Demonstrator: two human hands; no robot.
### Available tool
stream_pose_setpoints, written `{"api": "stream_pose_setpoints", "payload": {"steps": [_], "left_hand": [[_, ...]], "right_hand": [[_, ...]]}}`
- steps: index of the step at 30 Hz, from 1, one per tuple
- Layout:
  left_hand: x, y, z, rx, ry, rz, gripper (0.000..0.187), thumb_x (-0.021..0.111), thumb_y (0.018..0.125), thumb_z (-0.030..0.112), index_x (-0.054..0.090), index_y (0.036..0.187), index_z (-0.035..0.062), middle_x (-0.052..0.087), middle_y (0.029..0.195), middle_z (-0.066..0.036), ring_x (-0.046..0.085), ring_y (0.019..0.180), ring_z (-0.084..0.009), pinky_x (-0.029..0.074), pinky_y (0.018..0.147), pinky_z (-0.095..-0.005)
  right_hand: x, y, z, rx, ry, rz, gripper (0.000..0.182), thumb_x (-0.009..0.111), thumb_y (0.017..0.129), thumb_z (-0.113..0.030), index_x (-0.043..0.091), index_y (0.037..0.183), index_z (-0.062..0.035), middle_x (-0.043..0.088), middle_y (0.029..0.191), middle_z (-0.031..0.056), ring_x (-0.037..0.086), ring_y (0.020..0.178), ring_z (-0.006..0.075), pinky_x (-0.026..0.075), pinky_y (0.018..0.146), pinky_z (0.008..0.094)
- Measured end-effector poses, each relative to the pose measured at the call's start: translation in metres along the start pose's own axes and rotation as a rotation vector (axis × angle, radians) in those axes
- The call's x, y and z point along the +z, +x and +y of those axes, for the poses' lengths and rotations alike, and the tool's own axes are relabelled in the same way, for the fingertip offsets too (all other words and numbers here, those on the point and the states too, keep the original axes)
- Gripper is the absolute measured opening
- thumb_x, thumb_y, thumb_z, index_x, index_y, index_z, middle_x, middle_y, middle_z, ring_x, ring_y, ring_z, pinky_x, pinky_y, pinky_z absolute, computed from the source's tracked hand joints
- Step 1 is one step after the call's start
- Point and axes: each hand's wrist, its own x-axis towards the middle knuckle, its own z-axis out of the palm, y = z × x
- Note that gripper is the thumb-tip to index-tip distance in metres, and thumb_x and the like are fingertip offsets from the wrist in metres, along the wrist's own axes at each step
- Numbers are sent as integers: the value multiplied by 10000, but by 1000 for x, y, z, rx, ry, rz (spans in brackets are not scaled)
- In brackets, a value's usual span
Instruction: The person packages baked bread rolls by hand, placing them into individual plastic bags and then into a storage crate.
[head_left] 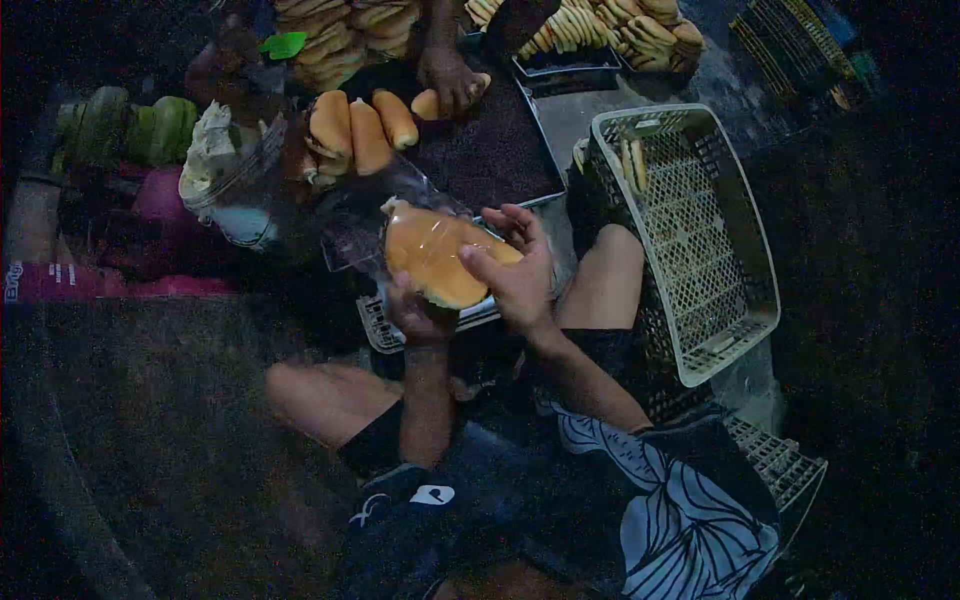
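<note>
- Between the person's bare knees, low in the head view, both hands meet around one bun wrapped in a clear plastic bag.
- The right hand is clenched over the bun's right end, thumb lying across the top crust and fingers curled behind it.
- The left hand cups the bun from below, mostly hidden beneath it; its fingers grasp the underside.
- The bag's loose open end trails up and to the left of the bun, glinting faintly in the dim light.
- Just under the hands lies a small white tray, its edge showing on both sides of the left wrist.
- A dark baking tray sits beyond the bun, and three long rolls rest at its near left edge.
- Another person's hand rests on that tray, touching a further roll.
- Stacks of more rolls fill the top of the view.
- A white plastic crate stands tilted just right of the right knee, with a few rolls inside near its far corner.
- Green bundles lie well apart at the far left, too dark to identify.
</note>
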Motion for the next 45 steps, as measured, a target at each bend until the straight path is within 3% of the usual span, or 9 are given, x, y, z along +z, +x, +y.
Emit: {"api": "stream_pose_setpoints", "payload": {"steps": [4,7,18,26,28,30,33,37,45], "left_hand": [[-17,4,30,-94,-97,59,674,476,739,345,232,1256,-12,324,1237,-235,365,1121,-354,296,944,-466],[-13,4,26,-70,-120,28,672,529,712,314,259,1241,-1,376,1193,-229,406,1080,-356,330,920,-471],[-20,-30,4,-108,-77,168,465,503,753,131,354,1169,-14,460,1107,-150,463,1018,-258,401,852,-373],[-11,-21,-11,-108,326,499,363,508,792,128,408,1104,-28,494,1042,-144,531,909,-258,465,746,-325],[-35,-15,-39,12,1042,198,454,564,769,161,384,1129,-50,484,1060,-169,511,959,-290,450,788,-341],[-12,-21,-73,-99,727,30,601,646,703,160,345,1174,-60,478,1076,-186,509,964,-284,421,823,-316],[43,-7,-96,425,1862,-532,688,687,651,146,324,1204,-42,477,1085,-179,524,930,-247,414,818,-299],[-2,2,-82,-470,1535,118,573,672,661,162,421,1144,-18,496,1056,-168,508,937,-252,404,800,-354],[-115,-12,-107,-144,1954,173,471,657,673,182,467,1066,5,452,995,-138,478,895,-273,386,787,-346]], "right_hand": [[-9,-41,0,-159,-196,-149,762,706,643,-118,247,1239,3,419,1140,156,457,1026,266,414,849,329],[-22,-52,14,-838,-777,-141,405,659,666,-35,512,1035,42,503,1074,200,529,949,305,449,792,346],[-12,-45,12,-966,-1096,-78,230,602,693,-107,595,907,-22,550,937,128,461,913,275,338,808,372],[-36,-23,-7,-737,-843,-260,459,644,662,-247,517,1059,-57,467,1069,155,414,994,348,316,863,444],[-47,-11,-19,-714,-879,-258,595,668,655,-293,439,1141,-36,455,1099,175,405,1053,349,319,894,425],[-62,9,-24,-427,-756,-173,641,672,664,-264,388,1175,-1,459,1102,170,448,1023,278,349,880,366],[-136,52,-51,-38,-581,10,627,678,668,-184,359,1173,10,469,1095,140,473,981,196,391,827,303],[-258,137,-67,-350,-859,398,523,586,688,-175,377,1142,-20,516,1034,146,524,927,248,410,804,320],[-336,271,58,20,-1170,212,867,539,663,-564,213,1284,-54,246,1278,232,240,1183,380,232,963,416]]}}
